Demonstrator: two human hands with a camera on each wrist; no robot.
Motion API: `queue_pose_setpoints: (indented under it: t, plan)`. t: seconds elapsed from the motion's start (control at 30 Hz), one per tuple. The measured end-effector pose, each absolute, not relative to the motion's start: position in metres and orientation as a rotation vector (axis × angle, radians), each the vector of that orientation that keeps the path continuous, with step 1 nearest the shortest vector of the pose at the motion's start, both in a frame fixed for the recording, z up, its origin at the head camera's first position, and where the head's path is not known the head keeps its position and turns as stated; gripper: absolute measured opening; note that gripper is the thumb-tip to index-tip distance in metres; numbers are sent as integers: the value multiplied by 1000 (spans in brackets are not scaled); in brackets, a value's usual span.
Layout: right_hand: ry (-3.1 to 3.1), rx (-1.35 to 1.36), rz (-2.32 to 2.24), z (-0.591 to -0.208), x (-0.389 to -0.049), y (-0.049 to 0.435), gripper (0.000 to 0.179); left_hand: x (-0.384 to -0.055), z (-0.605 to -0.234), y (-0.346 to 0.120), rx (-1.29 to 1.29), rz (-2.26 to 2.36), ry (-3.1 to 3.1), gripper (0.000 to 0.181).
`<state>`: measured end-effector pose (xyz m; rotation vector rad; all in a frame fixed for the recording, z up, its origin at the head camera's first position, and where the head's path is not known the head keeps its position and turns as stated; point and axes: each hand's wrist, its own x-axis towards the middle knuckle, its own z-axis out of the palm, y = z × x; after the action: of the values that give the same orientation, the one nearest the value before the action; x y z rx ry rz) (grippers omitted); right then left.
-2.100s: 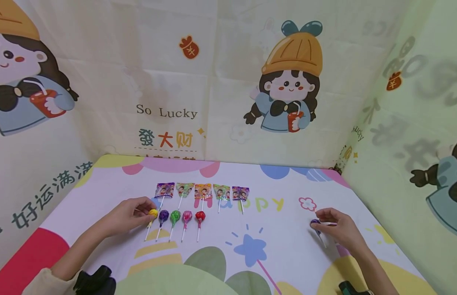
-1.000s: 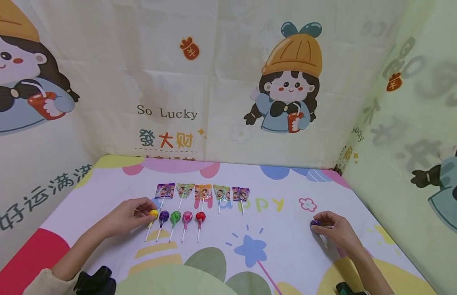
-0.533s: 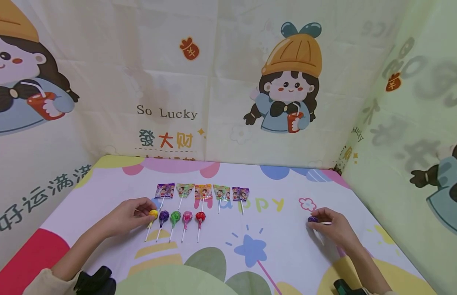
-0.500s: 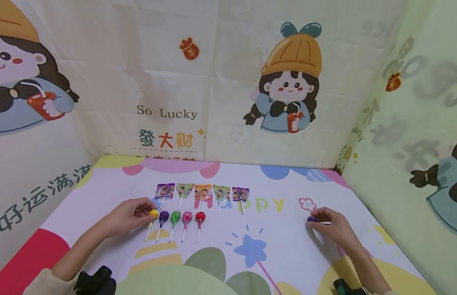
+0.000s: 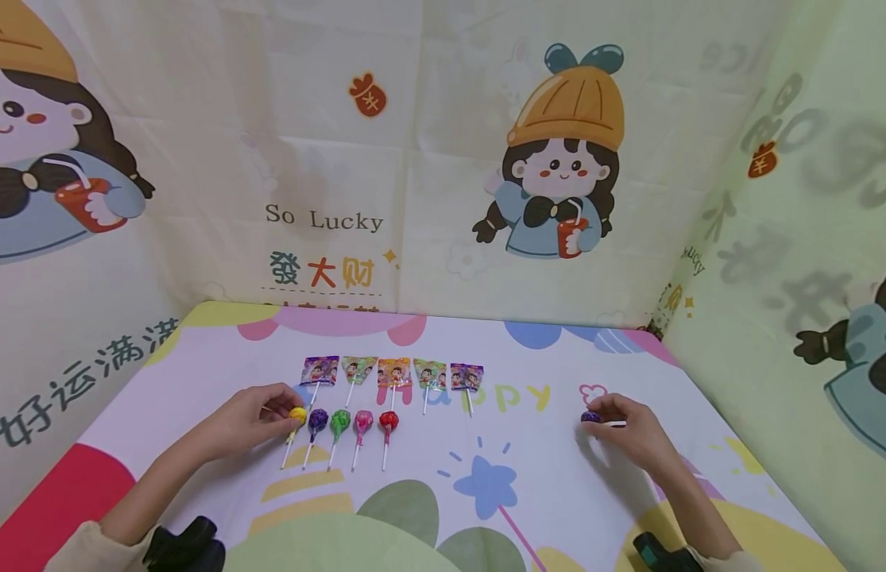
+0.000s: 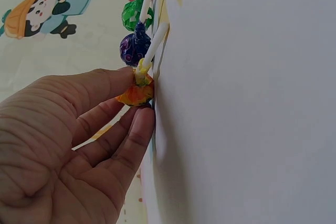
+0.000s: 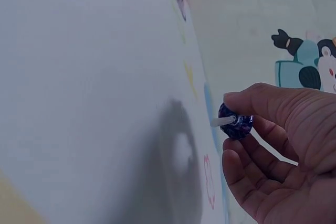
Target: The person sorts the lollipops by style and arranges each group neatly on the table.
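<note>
At the left end of the front row, my left hand [image 5: 245, 421] pinches the head of a yellow lollipop [image 5: 297, 415]; its white stick lies toward me. The left wrist view shows thumb and fingers on the orange-yellow wrapper [image 6: 137, 94]. To its right lie a purple lollipop [image 5: 317, 421], a green one [image 5: 340, 423], a pink one [image 5: 363, 422] and a red one [image 5: 388, 420]. On the right side, my right hand [image 5: 639, 435] holds another dark purple lollipop [image 7: 239, 125] between thumb and fingers, raised above the table with its shadow below.
Behind the front row lies a row of several lollipops in flat printed packets, an orange one [image 5: 394, 371] in the middle. The tabletop [image 5: 550, 445] has a colourful printed cover. Printed cloth walls [image 5: 443, 199] stand at the back and both sides.
My right hand has moved left and slightly away from me with the purple lollipop, whose stick has swung from pointing down toward sideways. The left hand stays on the yellow lollipop.
</note>
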<state>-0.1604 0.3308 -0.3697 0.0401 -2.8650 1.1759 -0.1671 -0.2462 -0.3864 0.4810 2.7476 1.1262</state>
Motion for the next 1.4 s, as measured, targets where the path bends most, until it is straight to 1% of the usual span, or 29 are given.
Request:
queue_pose_setpoints:
  t: [0.6,1.13,1.4]
  plan:
    - [-2848,90,1307,-366,-169,306,29,-166,-385,-245,473,1128,2751,21]
    - [-2849,232,1320,-368,-179,281,27,-166,-385,-245,462,1120,2753,23]
    - [-2852,222,1318,-371,-180,267,26,-165,-384,-244,464,1123,2753,22]
